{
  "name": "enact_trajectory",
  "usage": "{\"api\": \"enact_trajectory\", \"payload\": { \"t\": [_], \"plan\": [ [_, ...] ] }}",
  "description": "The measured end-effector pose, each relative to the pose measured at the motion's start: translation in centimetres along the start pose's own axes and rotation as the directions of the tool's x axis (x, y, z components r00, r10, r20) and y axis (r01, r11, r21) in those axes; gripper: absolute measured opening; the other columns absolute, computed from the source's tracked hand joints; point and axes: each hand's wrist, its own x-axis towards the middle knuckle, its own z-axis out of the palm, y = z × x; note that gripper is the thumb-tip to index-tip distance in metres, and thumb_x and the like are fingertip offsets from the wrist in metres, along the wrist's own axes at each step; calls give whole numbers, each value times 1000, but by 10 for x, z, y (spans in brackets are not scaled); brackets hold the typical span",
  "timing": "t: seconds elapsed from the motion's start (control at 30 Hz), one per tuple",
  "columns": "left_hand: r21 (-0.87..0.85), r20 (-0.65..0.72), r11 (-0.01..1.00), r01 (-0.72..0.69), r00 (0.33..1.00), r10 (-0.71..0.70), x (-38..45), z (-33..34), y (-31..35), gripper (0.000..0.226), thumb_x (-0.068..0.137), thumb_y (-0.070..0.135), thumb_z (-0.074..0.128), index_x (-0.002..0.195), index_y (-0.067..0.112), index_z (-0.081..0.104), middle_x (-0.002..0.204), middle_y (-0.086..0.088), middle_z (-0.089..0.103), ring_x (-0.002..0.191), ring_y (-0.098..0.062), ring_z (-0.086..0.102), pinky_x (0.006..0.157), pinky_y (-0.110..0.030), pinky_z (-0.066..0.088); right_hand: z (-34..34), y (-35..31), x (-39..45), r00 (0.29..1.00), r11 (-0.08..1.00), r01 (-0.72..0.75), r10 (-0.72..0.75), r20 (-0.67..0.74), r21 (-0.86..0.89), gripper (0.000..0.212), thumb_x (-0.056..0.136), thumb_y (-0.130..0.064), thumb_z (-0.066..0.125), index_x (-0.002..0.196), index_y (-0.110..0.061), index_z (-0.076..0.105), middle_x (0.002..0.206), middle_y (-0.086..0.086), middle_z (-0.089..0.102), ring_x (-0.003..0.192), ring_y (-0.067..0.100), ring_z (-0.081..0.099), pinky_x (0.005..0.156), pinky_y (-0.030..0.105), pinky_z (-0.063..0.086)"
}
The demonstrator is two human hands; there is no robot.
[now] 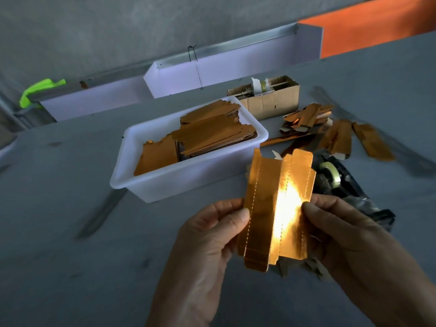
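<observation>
1. Because the blank [276,208] is pinched at both long edges, by the left hand [207,244] on one side and the right hand [342,237] on the other, it is held spread flat with its gold face up. It hangs in the air just in front of the tub [165,182], clear of the table [70,256].
2. Each thumb lies on the shiny face and the fingers curl behind. That grip probably suits bending the panels along the dashed score lines, so folding looks like the step in hand.
3. The hands are apart with the blank between them, both clamped on it.
4. Inside the tub a stack [212,135] of similar blanks lies flat, likely the supply, set within easy reach.
5. Right of the tub, a tape dispenser [330,175] sits partly hidden behind the held blank, perhaps ready for closing a seam.
6. Further right of the tub, loose blanks [335,138] lie scattered. Behind the tub stands a cardboard box [271,102] of scraps.
7. Glare washes out the blank's middle panel, so its detail cannot be told.
</observation>
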Motion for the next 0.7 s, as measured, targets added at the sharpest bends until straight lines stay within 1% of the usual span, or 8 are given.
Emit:
{"api": "enact_trajectory", "payload": {
  "t": [0.23, 0.33, 0.4, 0.5, 0.6, 0.63, 0.67, 0.7],
  "plan": [
    [-62, 100, 997, 43, 994, -36, -3, 4, 3, 15, 65, 13, 68, 77, 9, 77, 71, -8, 69, 58, -12, 64, 50, -21, 49, -2, 2, 1, 998, 999, -8, 5, -58, -53, 12, 74, -19, 60, 74, -13, 70, 80, 17, 64, 68, 30, 54, 59, 39, 42],
    [-77, 117, 994, 78, 991, -69, -1, 4, 2, 22, 59, 16, 71, 79, 7, 76, 72, -9, 70, 60, -13, 64, 51, -21, 50, -3, 2, 0, 998, 999, -17, 16, -57, -31, 13, 76, -17, 58, 74, -13, 70, 83, 17, 67, 65, 23, 62, 55, 32, 53],
    [-60, 107, 994, 88, 991, -81, 1, 2, 0, 21, 58, 18, 71, 77, 10, 76, 73, -8, 70, 62, -14, 64, 54, -22, 52, -3, 3, -1, 998, 999, -16, 14, -61, -30, 13, 75, -18, 59, 74, -13, 71, 80, 17, 66, 63, 22, 60, 52, 30, 51],
    [25, 55, 998, 63, 996, -64, 0, 1, -1, 17, 62, 19, 70, 77, 12, 75, 75, -9, 70, 67, -19, 65, 58, -25, 53, -1, 2, -2, 998, 999, 2, -4, -69, -38, 14, 73, -19, 59, 73, -13, 72, 75, 14, 65, 62, 23, 56, 54, 33, 47],
    [229, -85, 971, -68, 992, 90, -4, 7, -6, 15, 78, 13, 70, 92, 18, 70, 87, -5, 73, 82, -23, 69, 65, -22, 48, 3, 0, -4, 997, 999, 37, -38, -65, -15, 14, 73, -18, 59, 67, -16, 72, 68, 9, 66, 54, 17, 60, 44, 24, 50],
    [415, -153, 895, -162, 958, 244, -5, 10, -12, 15, 83, 16, 69, 94, 25, 68, 93, 2, 72, 87, -15, 67, 69, -15, 46, 3, 0, -5, 997, 999, 50, -51, -66, -15, 14, 72, -18, 59, 66, -16, 71, 67, 9, 66, 54, 16, 61, 44, 23, 51],
    [655, -158, 709, -262, 870, 467, -7, 14, -15, 14, 85, 22, 68, 94, 32, 66, 99, 9, 67, 90, -6, 63, 72, -8, 43, 4, 1, -5, 996, 998, 64, -65, -65, -22, 13, 70, -18, 60, 65, -17, 71, 66, 8, 67, 54, 16, 61, 44, 23, 51],
    [818, -74, 461, -343, 732, 677, -9, 20, -15, 14, 87, 25, 65, 95, 36, 66, 102, 11, 62, 91, -1, 57, 77, -3, 40, 4, 1, -5, 995, 997, 76, -77, -69, -26, 12, 69, -18, 60, 65, -17, 72, 65, 7, 67, 54, 15, 62, 44, 23, 51]
  ]
}}
